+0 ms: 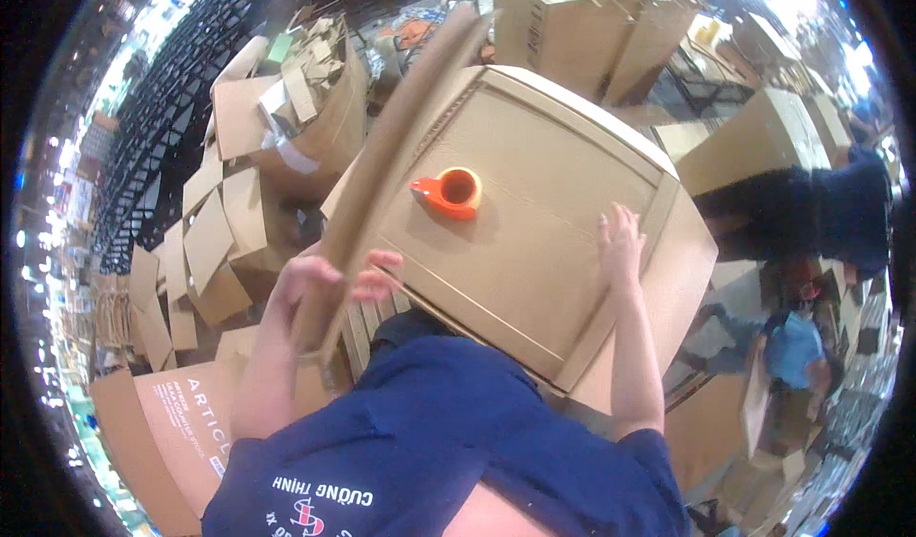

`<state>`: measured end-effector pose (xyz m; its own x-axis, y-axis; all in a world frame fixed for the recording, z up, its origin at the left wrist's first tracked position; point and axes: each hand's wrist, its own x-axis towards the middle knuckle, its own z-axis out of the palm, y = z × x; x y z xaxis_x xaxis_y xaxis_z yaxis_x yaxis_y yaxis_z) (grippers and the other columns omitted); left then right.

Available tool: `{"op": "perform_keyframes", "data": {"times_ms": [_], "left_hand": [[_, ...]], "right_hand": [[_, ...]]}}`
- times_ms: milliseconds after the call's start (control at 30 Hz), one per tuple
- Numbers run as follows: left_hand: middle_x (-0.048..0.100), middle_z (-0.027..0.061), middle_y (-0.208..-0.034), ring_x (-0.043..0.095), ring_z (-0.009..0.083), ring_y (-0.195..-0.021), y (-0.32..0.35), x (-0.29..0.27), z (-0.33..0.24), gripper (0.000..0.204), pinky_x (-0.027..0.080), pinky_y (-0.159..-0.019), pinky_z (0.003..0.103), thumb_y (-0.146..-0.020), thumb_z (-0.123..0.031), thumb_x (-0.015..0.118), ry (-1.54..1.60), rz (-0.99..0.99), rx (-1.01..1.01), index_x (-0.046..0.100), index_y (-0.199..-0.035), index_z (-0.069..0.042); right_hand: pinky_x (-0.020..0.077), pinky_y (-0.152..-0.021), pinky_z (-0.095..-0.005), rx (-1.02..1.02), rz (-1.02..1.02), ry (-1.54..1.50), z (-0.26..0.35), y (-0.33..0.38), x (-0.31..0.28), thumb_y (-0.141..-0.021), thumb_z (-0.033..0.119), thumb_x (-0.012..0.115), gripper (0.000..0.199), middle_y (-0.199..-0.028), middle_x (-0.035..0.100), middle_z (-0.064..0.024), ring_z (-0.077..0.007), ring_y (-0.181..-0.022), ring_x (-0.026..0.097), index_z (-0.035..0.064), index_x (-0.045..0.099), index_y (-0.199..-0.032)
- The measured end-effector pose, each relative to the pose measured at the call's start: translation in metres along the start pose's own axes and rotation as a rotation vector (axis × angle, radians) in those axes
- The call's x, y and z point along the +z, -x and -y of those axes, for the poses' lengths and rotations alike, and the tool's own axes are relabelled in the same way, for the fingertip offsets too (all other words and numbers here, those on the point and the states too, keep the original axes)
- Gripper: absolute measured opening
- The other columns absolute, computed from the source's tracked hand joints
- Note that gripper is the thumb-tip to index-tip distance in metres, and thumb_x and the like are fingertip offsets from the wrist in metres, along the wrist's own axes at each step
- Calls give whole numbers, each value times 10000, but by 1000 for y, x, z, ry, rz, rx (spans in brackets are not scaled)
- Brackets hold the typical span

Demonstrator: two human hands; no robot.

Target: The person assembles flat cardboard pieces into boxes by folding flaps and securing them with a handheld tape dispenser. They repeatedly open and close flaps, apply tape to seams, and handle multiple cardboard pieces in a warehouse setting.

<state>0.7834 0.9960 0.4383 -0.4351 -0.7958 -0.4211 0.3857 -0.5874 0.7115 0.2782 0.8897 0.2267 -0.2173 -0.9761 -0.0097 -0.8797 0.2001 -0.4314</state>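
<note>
The left hand is nearest, its fingers curled round a long cardboard strip near the strip's lower end; the thumb side is hidden behind the strip. The strip runs up and away from the fingers, leaning across the left edge of the box. It looks light and fairly stiff along its length, but it would likely bend or crease if taken at one end only; a hold nearer its middle should steady it.

The right hand lies flat and open on the box top, fingers spread, holding nothing, close to the right border. The box seems large, flat-topped and stiff at the edges, softer in the middle of the panel; its corners and edges look like the best places to grip.

Between the two hands, further off, an orange tape dispenser sits on the box top, clear of both.

Beyond lie cardboard scraps and stacked cartons.
</note>
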Motion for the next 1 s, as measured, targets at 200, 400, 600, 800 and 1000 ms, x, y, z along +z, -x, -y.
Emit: {"op": "perform_keyframes", "data": {"times_ms": [200, 400, 600, 800, 1000], "left_hand": [[768, 275, -1271, 784, 411, -1166, -24, -118, -19, 1017, 626, -1070, 519, -929, -202, 745, -1152, -411, 183, 311, -1832, -375], [604, 338, -1268, 747, 528, -1067, -137, -173, -48, 1009, 650, -972, 581, -1003, -298, 793, -1708, -226, -5, 244, -1803, -573], [558, 334, -1236, 720, 554, -1048, -147, -207, -40, 1045, 633, -1004, 602, -1006, -230, 823, -1631, -167, 128, 236, -1836, -471], [582, 323, -1161, 733, 555, -976, -174, -194, -66, 1070, 643, -966, 609, -977, -196, 772, -1439, -91, 4, 204, -1845, -459], [610, 322, -1122, 746, 541, -916, -174, -175, -69, 1129, 658, -892, 606, -942, -185, 768, -1446, -82, -73, 153, -1858, -429]], "right_hand": [[565, -1145, -426, -283, 109, -725, 224, -57, 44, -1140, 342, 718, 426, -1340, 815, -183, -320, -1294, 765, 12, 768, -1405], [613, -1025, -399, 5, 162, -703, 306, -211, 119, -1085, 425, 813, 658, -1293, 827, -167, -235, -1155, 787, 25, 634, -1576], [635, -779, -344, 136, 307, -855, 343, -227, 159, -1023, 297, 908, 800, -1188, 807, -96, -189, -1011, 778, 63, 517, -1680], [631, -860, -354, 17, 168, -683, 347, -257, 159, -1014, 320, 907, 634, -1150, 827, -109, -182, -933, 775, 2, 659, -1503], [553, -1143, -514, -213, 137, 188, 355, -309, 131, -1050, 547, 801, 655, -1409, 740, -250, -391, -1376, 680, 11, 762, -1426]]}}
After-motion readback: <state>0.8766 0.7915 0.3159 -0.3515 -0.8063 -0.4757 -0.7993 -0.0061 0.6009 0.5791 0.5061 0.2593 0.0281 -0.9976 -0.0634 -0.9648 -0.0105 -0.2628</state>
